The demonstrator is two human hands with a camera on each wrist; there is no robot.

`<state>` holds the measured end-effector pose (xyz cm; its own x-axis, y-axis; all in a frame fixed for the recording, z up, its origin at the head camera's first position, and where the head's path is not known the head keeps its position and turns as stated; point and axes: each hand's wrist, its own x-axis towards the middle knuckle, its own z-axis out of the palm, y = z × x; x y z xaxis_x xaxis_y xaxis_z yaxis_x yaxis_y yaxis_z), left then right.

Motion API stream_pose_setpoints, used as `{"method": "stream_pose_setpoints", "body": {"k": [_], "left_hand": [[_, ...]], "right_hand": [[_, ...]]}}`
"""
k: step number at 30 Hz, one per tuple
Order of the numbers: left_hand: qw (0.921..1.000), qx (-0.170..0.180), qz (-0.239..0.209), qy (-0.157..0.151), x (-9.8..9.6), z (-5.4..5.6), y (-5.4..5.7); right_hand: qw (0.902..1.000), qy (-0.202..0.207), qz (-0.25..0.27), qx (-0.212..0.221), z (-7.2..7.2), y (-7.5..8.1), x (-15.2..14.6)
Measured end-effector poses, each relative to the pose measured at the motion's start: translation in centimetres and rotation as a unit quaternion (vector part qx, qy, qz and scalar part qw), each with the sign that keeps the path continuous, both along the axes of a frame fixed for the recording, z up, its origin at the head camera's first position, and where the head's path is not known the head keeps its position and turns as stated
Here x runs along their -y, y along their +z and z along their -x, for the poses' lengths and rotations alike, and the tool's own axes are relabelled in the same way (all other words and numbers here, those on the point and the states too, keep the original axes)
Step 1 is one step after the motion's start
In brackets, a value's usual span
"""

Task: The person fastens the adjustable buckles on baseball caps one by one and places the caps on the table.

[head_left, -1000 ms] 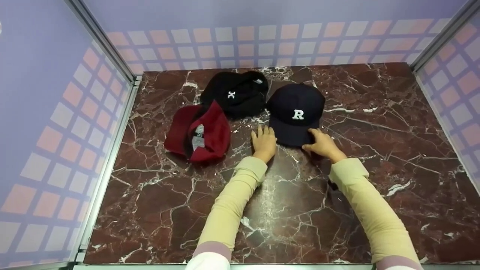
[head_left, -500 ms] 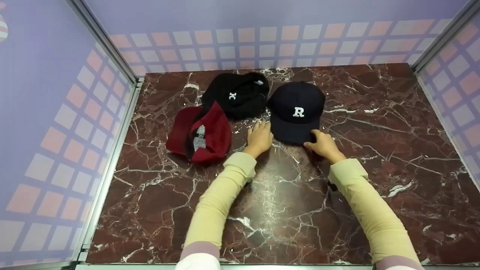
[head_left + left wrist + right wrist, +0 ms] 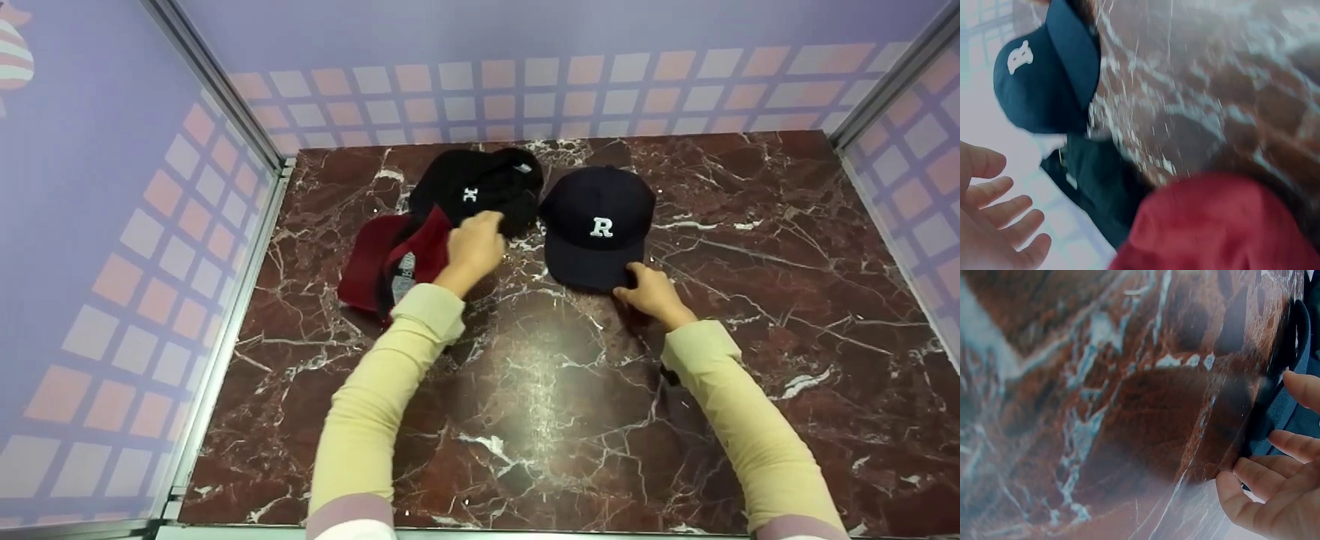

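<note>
A navy cap [image 3: 600, 202] with a white R sits upright, its brim toward the person. My right hand [image 3: 651, 292] holds the brim's front right corner; in the right wrist view its thumb [image 3: 1301, 389] and curled fingers meet the brim's edge [image 3: 1283, 410]. My left hand [image 3: 476, 244] is raised over the right side of a dark red cap [image 3: 371, 259], hiding part of it. Its fingers [image 3: 1016, 211] are loosely bent in the left wrist view, with nothing between them. The red cap lies on its side, its inner label showing.
Behind the red cap lies a black cap [image 3: 450, 180] with a small white emblem, close beside the navy cap. All rest on a dark red marbled tabletop [image 3: 570, 442]. Lilac panels [image 3: 525, 37] with pink and white squares enclose the back and sides, with metal posts at the corners.
My left hand has left its place beside the navy brim, moving left and up over the red cap. The right hand has stayed at the brim, and the caps lie about the same.
</note>
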<state>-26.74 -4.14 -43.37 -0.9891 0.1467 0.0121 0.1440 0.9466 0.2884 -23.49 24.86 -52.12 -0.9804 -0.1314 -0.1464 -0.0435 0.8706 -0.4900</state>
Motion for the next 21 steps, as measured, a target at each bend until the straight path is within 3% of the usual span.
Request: {"method": "stream_pose_setpoints", "body": {"k": [8, 12, 16, 21], "left_hand": [[0.996, -0.001, -0.04, 0.08, 5.8, 0.0, 0.9], [0.9904, 0.001, -0.05, 0.129, 8.5, -0.1, 0.7], [0.9816, 0.042, -0.058, 0.177, 10.8, -0.3, -0.2], [0.9676, 0.115, -0.07, 0.214, 13.2, -1.0, -1.3]], "right_hand": [[1.0, 0.007, -0.002, -0.002, -0.1, 0.0, -0.1], [0.9999, 0.012, -0.006, 0.008, -0.1, 0.2, -0.1], [0.9995, 0.019, -0.01, 0.021, 0.0, 0.3, -0.1], [0.9995, 0.022, -0.013, 0.019, 0.1, 0.3, -0.1]]}}
